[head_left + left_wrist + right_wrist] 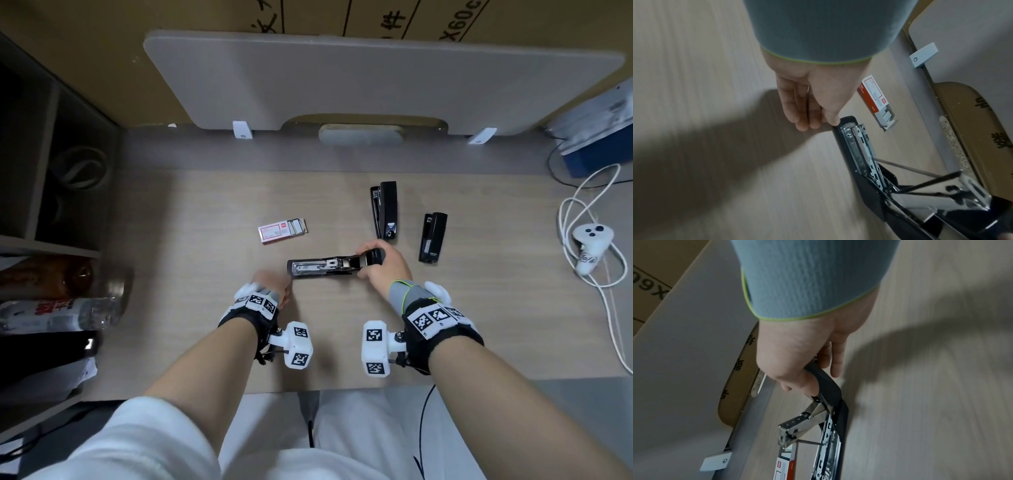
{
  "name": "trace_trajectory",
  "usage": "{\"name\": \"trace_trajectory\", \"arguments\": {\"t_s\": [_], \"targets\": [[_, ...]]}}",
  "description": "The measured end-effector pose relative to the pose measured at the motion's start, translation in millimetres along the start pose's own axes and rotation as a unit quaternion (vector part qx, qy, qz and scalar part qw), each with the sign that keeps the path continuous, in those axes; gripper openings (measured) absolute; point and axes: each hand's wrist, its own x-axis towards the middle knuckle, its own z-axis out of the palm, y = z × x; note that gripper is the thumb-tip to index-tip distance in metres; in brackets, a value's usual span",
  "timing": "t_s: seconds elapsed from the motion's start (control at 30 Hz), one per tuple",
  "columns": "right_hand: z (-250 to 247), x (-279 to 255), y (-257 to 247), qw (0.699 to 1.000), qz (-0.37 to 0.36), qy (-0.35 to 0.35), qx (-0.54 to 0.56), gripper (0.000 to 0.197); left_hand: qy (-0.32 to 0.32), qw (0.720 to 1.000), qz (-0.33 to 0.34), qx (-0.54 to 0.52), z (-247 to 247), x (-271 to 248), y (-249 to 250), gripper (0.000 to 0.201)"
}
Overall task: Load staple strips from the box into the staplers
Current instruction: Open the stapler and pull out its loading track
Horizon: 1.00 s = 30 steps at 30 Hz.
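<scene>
Your right hand (380,265) grips open stapler (329,267); left hand (274,284) relaxed, fingertip touching its front. Box (281,230), two staplers (387,209) nearby on surface (205,222).

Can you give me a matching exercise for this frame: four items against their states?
Things:
1. staple box
2. open stapler
3. left hand
4. right hand

States:
A. grips the raised top of the stapler
B. fingers straight, thumb tip touching the stapler's front end
C. lies on the desk with its tray slid partly out
D. lies across the desk, magazine exposed

Pairs: 1-C, 2-D, 3-B, 4-A
</scene>
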Motion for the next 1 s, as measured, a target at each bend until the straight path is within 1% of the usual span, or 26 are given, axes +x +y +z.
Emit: {"name": "trace_trajectory", "arguments": {"t_s": [0.1, 0.17, 0.27, 0.37, 0.43, 0.53, 0.6, 0.67, 0.73, 0.8, 0.93, 1.0], "targets": [[-5, 2, 4, 1.0, 0.009, -0.007, 0.023, 0.041, 0.014, 1.0, 0.001, 0.02, 2, 5, -1, 0.032], [-7, 4, 6, 0.999, 0.009, -0.013, 0.046, 0.042, 0.032, 0.999, 0.0, 0.034, 3, 6, 1, 0.03], [-14, 9, 10, 0.994, 0.017, -0.014, 0.11, 0.046, 0.063, 0.997, 0.007, 0.049, 4, 7, 5, 0.022], [-22, 18, 26, 0.986, 0.083, 0.009, 0.145, 0.054, 0.09, 0.995, 0.009, 0.04, 7, 7, 6, 0.014], [-23, 22, 33, 0.978, 0.131, 0.006, 0.161, 0.056, 0.094, 0.995, 0.006, 0.021, 7, 5, 8, 0.01], [-25, 31, 37, 0.971, 0.176, 0.01, 0.161, 0.055, 0.104, 0.994, 0.001, 0.023, 13, 5, 10, 0.014], [-22, 39, 41, 0.969, 0.195, 0.031, 0.15, 0.05, 0.115, 0.993, -0.002, 0.027, 15, 7, 10, 0.015], [-13, 52, 55, 0.97, 0.199, 0.049, 0.13, 0.045, 0.116, 0.993, -0.004, 0.031, 15, 10, 9, 0.012], [-7, 56, 65, 0.976, 0.193, 0.05, 0.09, 0.048, 0.113, 0.993, 0.002, 0.029, 16, 12, 7, 0.01], [-12, 46, 58, 0.979, 0.183, 0.061, 0.06, 0.047, 0.109, 0.994, 0.013, 0.028, 18, 11, 7, 0.012], [-13, 42, 56, 0.978, 0.184, 0.063, 0.071, 0.047, 0.118, 0.993, 0.015, 0.017, 23, 5, 9, 0.005], [-18, 37, 52, 0.977, 0.188, 0.07, 0.078, 0.046, 0.109, 0.994, 0.014, 0.012, 24, 5, 10, 0.003]]}}
